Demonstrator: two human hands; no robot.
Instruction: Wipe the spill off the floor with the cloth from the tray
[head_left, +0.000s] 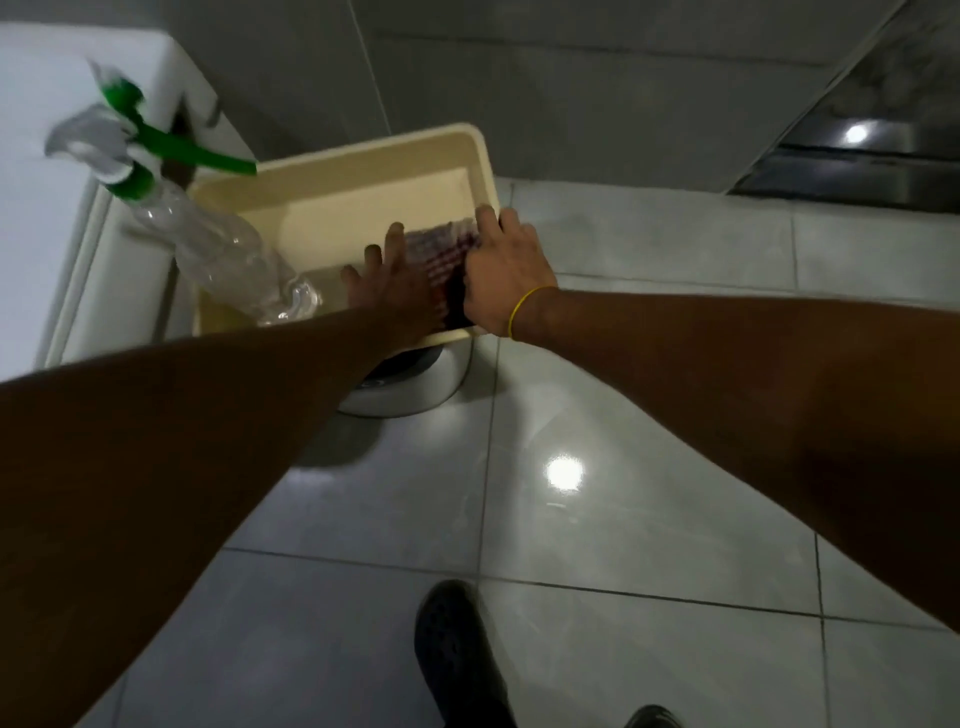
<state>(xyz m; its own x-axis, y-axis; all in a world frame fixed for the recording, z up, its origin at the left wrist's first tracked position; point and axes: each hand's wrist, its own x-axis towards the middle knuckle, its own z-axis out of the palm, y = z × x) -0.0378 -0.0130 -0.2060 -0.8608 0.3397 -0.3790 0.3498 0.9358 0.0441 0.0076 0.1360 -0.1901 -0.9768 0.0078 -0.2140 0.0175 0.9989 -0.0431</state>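
In the cream tray (363, 156): checked cloth (441, 249), my left hand (387, 280) spread flat on it, my right hand (506, 270) gripping its edge; spray bottle (218, 249) beside.

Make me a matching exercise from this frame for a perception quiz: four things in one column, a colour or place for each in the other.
Things:
1. tray
2. spray bottle
3. cloth
4. band

Descriptions:
A. yellow, on the right wrist
B. checked, between both hands in the tray
C. cream, resting on a white stand
D. clear with green trigger, leaning in the tray's left side

Pairs: 1-C, 2-D, 3-B, 4-A
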